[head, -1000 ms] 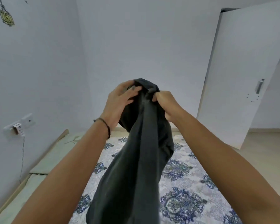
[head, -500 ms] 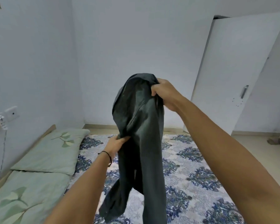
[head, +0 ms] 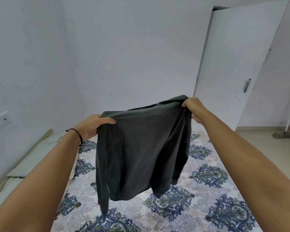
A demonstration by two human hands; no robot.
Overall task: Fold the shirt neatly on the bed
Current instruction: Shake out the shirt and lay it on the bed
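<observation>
We have spread the shirt wide since half a second ago: our left hand has risen to pinch one shoulder, our right hand grips the other. It hangs above the bed; no writing shows.

Below the hands: the patterned bed lies open, only the hanging shirt over it.
Between the hands: the shirt's stretched top edge fills the gap (both hands pinch it).
Left of the left hand: pale green pillows line the wall.
Beyond the right hand: a white door stands ajar, bare floor beside.
</observation>
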